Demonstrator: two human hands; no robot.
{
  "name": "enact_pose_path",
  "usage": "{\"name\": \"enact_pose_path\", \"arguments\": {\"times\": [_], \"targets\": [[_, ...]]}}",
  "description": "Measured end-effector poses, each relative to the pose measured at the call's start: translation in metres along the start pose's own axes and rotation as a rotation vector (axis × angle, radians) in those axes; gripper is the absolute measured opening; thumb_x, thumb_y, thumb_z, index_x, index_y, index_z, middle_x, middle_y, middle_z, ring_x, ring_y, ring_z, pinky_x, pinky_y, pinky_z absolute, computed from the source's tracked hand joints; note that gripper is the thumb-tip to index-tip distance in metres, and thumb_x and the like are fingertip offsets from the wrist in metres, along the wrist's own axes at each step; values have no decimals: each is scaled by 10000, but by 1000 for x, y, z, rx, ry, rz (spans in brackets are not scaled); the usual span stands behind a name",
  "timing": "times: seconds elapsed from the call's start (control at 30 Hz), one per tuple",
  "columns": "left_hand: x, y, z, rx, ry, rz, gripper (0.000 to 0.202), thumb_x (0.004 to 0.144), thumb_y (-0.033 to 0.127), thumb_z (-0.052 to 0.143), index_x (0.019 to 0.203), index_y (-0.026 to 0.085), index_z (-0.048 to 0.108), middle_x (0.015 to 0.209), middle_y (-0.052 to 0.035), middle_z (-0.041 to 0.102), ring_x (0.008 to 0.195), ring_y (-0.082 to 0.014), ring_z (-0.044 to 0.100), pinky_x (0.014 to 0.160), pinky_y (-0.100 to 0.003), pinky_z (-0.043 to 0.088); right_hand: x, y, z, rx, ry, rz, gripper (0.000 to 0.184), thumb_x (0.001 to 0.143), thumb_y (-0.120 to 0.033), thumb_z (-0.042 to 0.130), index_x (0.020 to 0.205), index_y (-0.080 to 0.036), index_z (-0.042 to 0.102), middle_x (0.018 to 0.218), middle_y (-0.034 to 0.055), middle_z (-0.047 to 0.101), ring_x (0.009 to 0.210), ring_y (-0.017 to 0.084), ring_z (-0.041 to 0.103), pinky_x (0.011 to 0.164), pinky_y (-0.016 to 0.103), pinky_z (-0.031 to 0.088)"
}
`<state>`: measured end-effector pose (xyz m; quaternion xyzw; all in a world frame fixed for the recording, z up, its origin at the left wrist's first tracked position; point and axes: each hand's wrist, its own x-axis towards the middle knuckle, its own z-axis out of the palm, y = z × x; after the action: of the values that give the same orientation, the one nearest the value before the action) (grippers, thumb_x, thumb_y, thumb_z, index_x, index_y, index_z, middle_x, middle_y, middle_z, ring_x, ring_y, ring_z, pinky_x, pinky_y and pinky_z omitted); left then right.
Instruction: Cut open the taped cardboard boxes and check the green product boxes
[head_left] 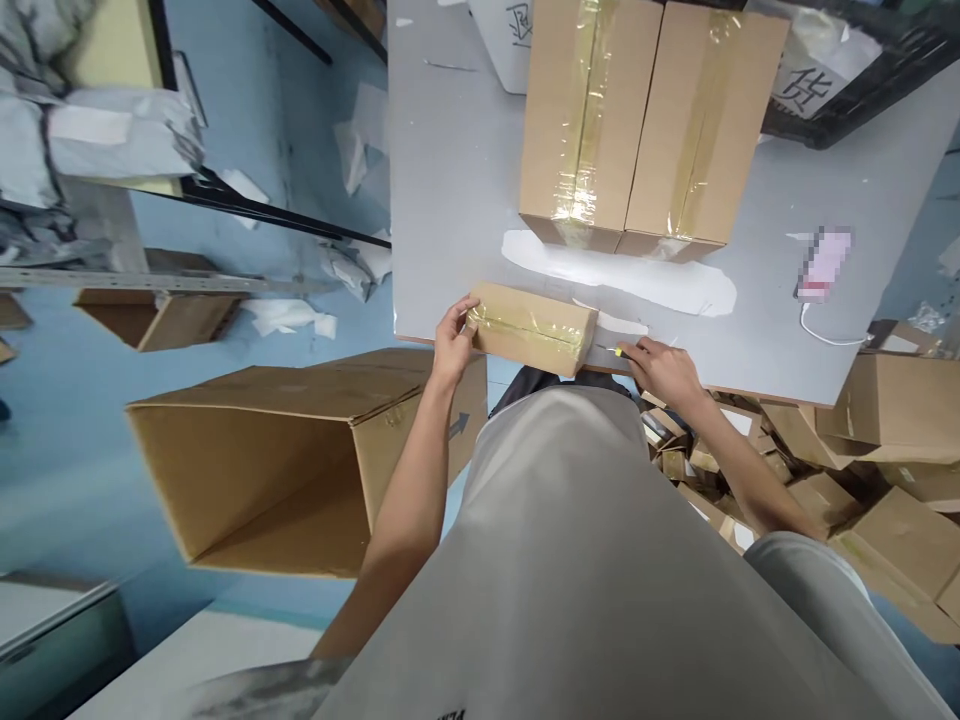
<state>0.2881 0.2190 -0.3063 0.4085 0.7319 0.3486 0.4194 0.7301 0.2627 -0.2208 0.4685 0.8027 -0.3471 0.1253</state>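
Observation:
A small taped cardboard box [532, 325] lies at the table's near edge, clear tape running along its top. My left hand [454, 345] grips its left end, fingers on the top and side. Just right of the box, my right hand [664, 372] is closed around a small utility knife [619, 352] with a yellow part showing. Its thin blade points left toward the box's right end, apart from it as far as I can see. Most of the knife's handle is hidden in my fingers.
Two larger taped boxes [641, 130] stand side by side on the grey table [450, 190]. A black crate [817, 130] sits at the back right, a blurred pink object [825, 262] with a white cable nearer. A big open carton [262, 470] stands left; several boxes [892, 480] are piled right.

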Motion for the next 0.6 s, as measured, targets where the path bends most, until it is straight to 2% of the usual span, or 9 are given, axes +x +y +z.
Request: {"name": "enact_pose_path", "arguments": {"times": [0.07, 0.13, 0.23, 0.3, 0.37, 0.47, 0.53, 0.6], "targets": [[4, -3, -7, 13, 47, -15, 578, 919, 628, 796, 1347, 244, 738, 1527, -141, 732, 1454, -349, 676, 1328, -531, 474, 10, 12, 20, 260, 120, 92, 413, 1134, -415, 566, 1414, -205, 784, 1224, 122, 828, 1021, 267, 774, 802, 312, 516], [8, -6, -14, 24, 73, -47, 582, 918, 608, 773, 1363, 234, 732, 1426, -132, 776, 1338, -328, 729, 1258, -514, 540, 29, 15, 42, 597, 188, 274, 428, 1043, -529, 708, 1195, -149, 832, 998, 76, 831, 845, 234, 746, 742, 300, 538], [16, -9, -24, 47, 91, -86, 548, 901, 536, 755, 1350, 222, 737, 1366, -124, 796, 1232, -292, 747, 1196, -486, 575, 63, -3, 70, 1067, 164, 509, 513, 875, -620, 863, 1019, -131, 804, 707, -23, 722, 619, 156, 621, 622, 270, 516], [21, -10, -31, 74, 108, -80, 494, 899, 489, 740, 1315, 224, 748, 1372, -116, 793, 1216, -272, 738, 1198, -471, 567, 79, -25, 79, 1264, 137, 545, 546, 784, -626, 923, 983, -134, 795, 631, -61, 669, 578, 126, 570, 602, 255, 501], [25, -11, -38, 104, 121, -60, 441, 913, 459, 717, 1290, 232, 754, 1383, -109, 786, 1206, -261, 730, 1195, -461, 564, 85, -48, 80, 1369, 157, 538, 579, 707, -624, 957, 973, -136, 797, 631, -66, 671, 567, 111, 554, 588, 248, 483], [33, -15, -37, 139, 100, -24, 398, 953, 431, 685, 1299, 243, 745, 1407, -113, 768, 1212, -254, 724, 1166, -441, 578, 77, -70, 68, 1400, 281, 552, 625, 624, -637, 973, 959, -137, 804, 629, -59, 669, 555, 112, 555, 557, 249, 458], [37, -18, -22, 146, 26, -2, 427, 972, 417, 668, 1355, 238, 726, 1401, -126, 762, 1216, -252, 725, 1156, -439, 583, 66, -74, 52, 1369, 403, 572, 634, 619, -657, 964, 951, -139, 814, 604, -58, 647, 549, 122, 561, 548, 256, 458], [38, -17, 3, 131, -101, 16, 545, 963, 399, 667, 1475, 215, 675, 1322, -133, 777, 1172, -246, 741, 1150, -455, 589, 54, -74, 34, 1313, 535, 589, 632, 635, -673, 954, 950, -142, 824, 620, -44, 655, 548, 128, 570, 546, 265, 467]]}}
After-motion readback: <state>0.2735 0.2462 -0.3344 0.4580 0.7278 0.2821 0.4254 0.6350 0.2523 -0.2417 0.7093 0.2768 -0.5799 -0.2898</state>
